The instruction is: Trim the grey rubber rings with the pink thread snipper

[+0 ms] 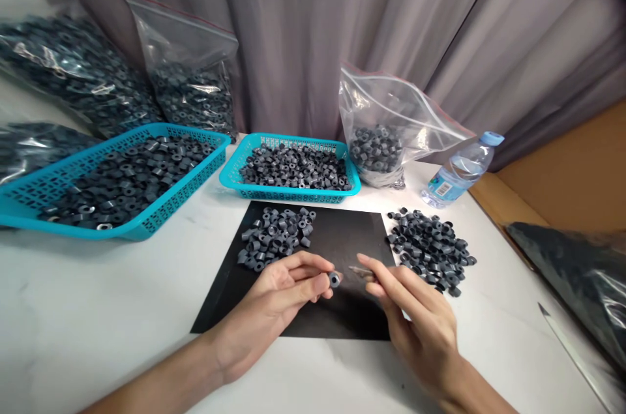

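Observation:
Over a black mat (342, 319), my left hand (278, 293) pinches a small grey plastic bushing (334, 280) between thumb and fingertips, its hole facing me. Just to the right, my right hand (415, 306) is closed on a thin, pointed tool (360, 270); most of it is hidden by the fingers, so its exact kind does not show. The tip points at the bushing, with a small gap between them. Behind my left hand lies a pile of grey bushings (276, 235) on the mat. Another pile of dark grey pieces (430, 248) sits beyond my right hand, off the mat's edge.
Two turquoise baskets (151, 225) (293, 193) of bushings stand at the back and left. Clear zip bags (190, 88) (379, 147) hold more. At the right are a water bottle (460, 173), a cardboard box (567, 173) and a long pointed blade-like object (570, 349).

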The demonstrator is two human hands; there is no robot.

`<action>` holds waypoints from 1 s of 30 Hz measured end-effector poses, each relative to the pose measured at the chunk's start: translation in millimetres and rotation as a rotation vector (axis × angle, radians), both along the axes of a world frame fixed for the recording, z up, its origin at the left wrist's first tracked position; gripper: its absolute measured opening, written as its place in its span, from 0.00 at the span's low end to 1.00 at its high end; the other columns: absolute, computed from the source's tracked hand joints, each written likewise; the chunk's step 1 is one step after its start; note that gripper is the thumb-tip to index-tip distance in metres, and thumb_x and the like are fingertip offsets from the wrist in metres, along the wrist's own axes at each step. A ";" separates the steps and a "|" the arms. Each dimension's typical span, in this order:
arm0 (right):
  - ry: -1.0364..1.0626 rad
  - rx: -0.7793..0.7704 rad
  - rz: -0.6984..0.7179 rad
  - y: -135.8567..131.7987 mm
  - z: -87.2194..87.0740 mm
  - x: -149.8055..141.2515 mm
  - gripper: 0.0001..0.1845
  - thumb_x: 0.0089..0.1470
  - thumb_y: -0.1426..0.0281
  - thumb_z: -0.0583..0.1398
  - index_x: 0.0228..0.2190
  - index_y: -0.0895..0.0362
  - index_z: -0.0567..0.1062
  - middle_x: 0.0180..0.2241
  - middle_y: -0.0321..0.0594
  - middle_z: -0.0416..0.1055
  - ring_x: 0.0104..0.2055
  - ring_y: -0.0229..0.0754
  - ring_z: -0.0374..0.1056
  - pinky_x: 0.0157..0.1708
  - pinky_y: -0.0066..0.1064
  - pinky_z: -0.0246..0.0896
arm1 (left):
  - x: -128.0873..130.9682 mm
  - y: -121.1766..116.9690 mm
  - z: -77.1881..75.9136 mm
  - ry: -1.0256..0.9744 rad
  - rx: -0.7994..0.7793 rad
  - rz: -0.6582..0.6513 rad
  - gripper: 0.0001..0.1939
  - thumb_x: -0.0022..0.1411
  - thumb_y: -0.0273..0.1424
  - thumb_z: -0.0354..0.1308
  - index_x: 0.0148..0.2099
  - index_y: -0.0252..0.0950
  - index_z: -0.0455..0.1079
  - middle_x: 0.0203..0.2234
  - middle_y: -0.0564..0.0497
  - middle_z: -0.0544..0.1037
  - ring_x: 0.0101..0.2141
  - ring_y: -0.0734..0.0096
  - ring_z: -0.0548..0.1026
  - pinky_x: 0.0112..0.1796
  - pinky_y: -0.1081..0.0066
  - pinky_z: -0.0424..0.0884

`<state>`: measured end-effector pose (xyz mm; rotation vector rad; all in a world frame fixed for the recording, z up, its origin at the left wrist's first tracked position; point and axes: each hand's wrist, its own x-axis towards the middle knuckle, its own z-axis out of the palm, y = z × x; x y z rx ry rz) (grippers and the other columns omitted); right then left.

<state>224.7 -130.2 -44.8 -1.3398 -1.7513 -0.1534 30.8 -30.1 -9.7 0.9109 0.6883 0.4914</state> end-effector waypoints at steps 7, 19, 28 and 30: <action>0.167 -0.150 -0.077 22.6 -14.6 8.2 0.18 0.67 0.72 0.54 0.56 0.57 0.72 0.38 0.44 0.74 0.35 0.40 0.72 0.34 0.28 0.68 | -1.3 3.7 2.0 0.180 0.211 0.001 0.16 0.60 0.38 0.66 0.50 0.42 0.76 0.37 0.51 0.78 0.38 0.69 0.74 0.41 0.72 0.66; 0.280 -0.224 -0.105 39.5 -16.3 7.5 0.16 0.68 0.66 0.53 0.49 0.56 0.77 0.36 0.43 0.76 0.38 0.43 0.76 0.38 0.27 0.71 | 70.9 89.3 110.1 0.103 1.324 0.165 0.13 0.68 0.37 0.55 0.49 0.38 0.74 0.37 0.48 0.79 0.38 0.65 0.77 0.42 0.69 0.73; 0.187 -0.044 -0.087 44.7 -31.3 4.6 0.17 0.68 0.66 0.53 0.54 0.52 0.74 0.42 0.43 0.77 0.42 0.43 0.78 0.41 0.25 0.72 | 150.5 159.0 162.4 0.349 2.039 -0.153 0.09 0.69 0.28 0.53 0.47 0.37 0.73 0.43 0.48 0.78 0.45 0.66 0.75 0.48 0.65 0.69; 0.177 -0.036 -0.088 46.0 -33.5 4.5 0.17 0.68 0.65 0.54 0.54 0.52 0.74 0.43 0.43 0.78 0.43 0.44 0.78 0.42 0.26 0.72 | 152.4 156.2 165.9 0.398 2.104 -0.197 0.10 0.70 0.27 0.52 0.50 0.37 0.72 0.45 0.48 0.77 0.48 0.64 0.74 0.50 0.64 0.67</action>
